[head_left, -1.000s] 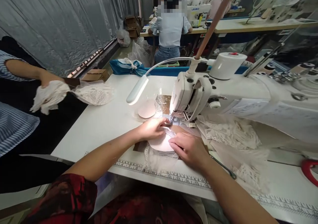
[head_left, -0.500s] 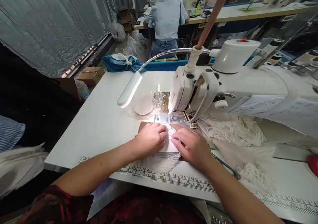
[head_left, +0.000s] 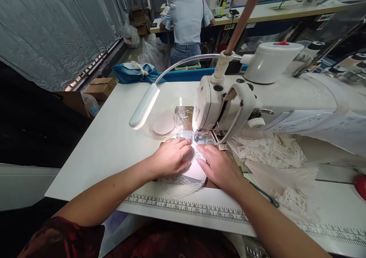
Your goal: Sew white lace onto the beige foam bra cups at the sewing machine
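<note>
A pale, smooth fabric piece (head_left: pixel 197 171) with white lace (head_left: pixel 182 187) lies on the table in front of the presser foot (head_left: pixel 196 137) of a white sewing machine (head_left: pixel 206 101). My left hand (head_left: pixel 173 157) rests palm down on its left side, fingers stretched toward the foot. On the right, my right hand (head_left: pixel 219 164) lies along the lace strip, its fingers extended and pressing lightly near the needle. Both hands are open, flat on the cloth. Whether the lace is under the foot is hard to make out.
A lamp (head_left: pixel 144 107) on a bendable arm hangs left of the needle. Behind it lies a rounded pale piece (head_left: pixel 164 123). Crumpled lace (head_left: pixel 271 151) and a dark metal tool (head_left: pixel 264 194) lie at right. A ruler tape (head_left: pixel 188 208) follows the front edge. A person (head_left: pixel 187 23) sits ahead.
The fingers of both hands have gone from bunched on the lace to stretched flat beside the presser foot. The view has shifted slightly, and the white bundle at far left is out of sight.
</note>
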{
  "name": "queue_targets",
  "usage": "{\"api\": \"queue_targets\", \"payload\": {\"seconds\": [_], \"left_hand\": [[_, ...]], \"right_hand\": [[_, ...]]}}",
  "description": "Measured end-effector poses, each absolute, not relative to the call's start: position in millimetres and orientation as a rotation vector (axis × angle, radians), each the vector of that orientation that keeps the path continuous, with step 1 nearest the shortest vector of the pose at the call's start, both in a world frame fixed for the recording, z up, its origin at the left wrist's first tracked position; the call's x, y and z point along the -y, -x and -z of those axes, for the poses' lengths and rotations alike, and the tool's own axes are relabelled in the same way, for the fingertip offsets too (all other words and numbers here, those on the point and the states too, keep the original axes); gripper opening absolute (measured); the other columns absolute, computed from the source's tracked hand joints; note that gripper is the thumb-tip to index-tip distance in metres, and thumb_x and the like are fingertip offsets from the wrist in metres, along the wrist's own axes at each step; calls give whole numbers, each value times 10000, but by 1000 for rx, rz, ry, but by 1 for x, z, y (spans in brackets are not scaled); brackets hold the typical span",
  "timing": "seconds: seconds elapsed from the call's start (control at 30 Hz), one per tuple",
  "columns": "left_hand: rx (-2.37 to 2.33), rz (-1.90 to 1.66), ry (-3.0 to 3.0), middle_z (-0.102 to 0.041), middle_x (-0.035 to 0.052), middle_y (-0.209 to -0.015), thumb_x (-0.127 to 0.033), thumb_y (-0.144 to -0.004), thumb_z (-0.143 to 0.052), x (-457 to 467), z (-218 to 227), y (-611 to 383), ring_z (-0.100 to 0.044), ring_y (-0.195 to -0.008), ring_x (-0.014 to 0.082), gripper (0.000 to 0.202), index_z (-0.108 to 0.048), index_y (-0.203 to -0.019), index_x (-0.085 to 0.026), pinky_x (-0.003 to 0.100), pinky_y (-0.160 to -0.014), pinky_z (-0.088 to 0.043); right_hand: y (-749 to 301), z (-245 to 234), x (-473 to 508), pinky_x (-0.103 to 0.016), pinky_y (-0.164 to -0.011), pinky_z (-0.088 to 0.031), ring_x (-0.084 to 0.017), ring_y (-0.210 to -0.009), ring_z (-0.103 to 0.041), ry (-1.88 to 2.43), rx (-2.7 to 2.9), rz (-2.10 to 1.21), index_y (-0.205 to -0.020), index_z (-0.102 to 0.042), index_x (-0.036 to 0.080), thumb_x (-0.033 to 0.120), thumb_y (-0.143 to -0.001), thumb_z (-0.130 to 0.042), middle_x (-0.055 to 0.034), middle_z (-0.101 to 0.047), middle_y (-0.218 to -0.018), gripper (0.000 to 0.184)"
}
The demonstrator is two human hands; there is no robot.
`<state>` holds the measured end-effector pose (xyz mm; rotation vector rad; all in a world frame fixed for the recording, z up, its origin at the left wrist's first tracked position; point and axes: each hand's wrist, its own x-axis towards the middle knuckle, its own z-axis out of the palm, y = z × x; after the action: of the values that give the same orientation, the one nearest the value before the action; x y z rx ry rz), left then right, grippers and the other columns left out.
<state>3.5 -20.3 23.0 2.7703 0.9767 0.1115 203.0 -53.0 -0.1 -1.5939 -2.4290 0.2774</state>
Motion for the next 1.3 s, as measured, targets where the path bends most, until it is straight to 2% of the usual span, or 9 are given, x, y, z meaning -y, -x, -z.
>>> {"api": "queue_targets", "payload": {"seconds": [0.17,0.47,0.7,0.9,1.1,1.2,1.3], "left_hand": [[-966,-28,-2811,-441,158,-1430,-400,-887,-466,12,-20,-1,-450,-1231,314,587,-436,-1366,-62,458,-998,-414],[-833,30,-2849,-406,155,-1457,-414,-871,-469,-6,-19,2,-437,-1238,313,625,-427,-1393,-72,443,-1017,-376],[-736,85,-2889,-428,159,-1441,-350,-824,-511,-17,-27,4,-478,-1195,303,625,-449,-1376,-62,421,-1003,-390],[-684,-61,-2983,-506,188,-1346,-203,-792,-513,-6,-31,7,-450,-1213,323,482,-548,-1250,-55,472,-1023,-338],[-671,-220,-2891,-603,163,-1116,-391,-887,-491,6,-16,2,-525,-1080,289,444,-552,-1212,-96,505,-1029,-307],[-655,-243,-2874,-603,147,-1080,-411,-902,-472,4,-10,5,-541,-1038,270,436,-557,-1200,-106,502,-1034,-300],[-630,-253,-2875,-598,147,-1071,-415,-903,-466,1,-8,8,-539,-1029,268,441,-553,-1208,-107,504,-1031,-303]], "right_hand": [[-202,-3,52,-320,-725,-461,-230,-906,-621,1637,2422,-337,-1149,-620,174,275,-904,-440,-86,-666,-1071,320],[-199,-1,50,-314,-690,-447,-226,-865,-615,1728,2402,-290,-1237,-593,185,313,-894,-476,-75,-658,-1148,384],[-199,-2,49,-288,-667,-453,-204,-842,-619,1685,2376,-269,-1109,-659,186,292,-879,-514,-70,-677,-1034,291],[-207,6,50,-300,-716,-484,-212,-880,-635,1602,2251,-239,-1127,-652,192,255,-916,-395,-97,-684,-1012,338],[-209,9,50,-301,-703,-488,-204,-829,-633,1545,2215,-221,-1035,-681,195,242,-907,-379,-96,-686,-984,331],[-210,10,50,-285,-672,-473,-190,-785,-621,1529,2233,-224,-986,-698,204,242,-906,-388,-84,-690,-942,322],[-210,12,52,-275,-675,-461,-188,-813,-614,1503,2232,-216,-1015,-705,218,246,-914,-396,-83,-689,-970,327]]}}
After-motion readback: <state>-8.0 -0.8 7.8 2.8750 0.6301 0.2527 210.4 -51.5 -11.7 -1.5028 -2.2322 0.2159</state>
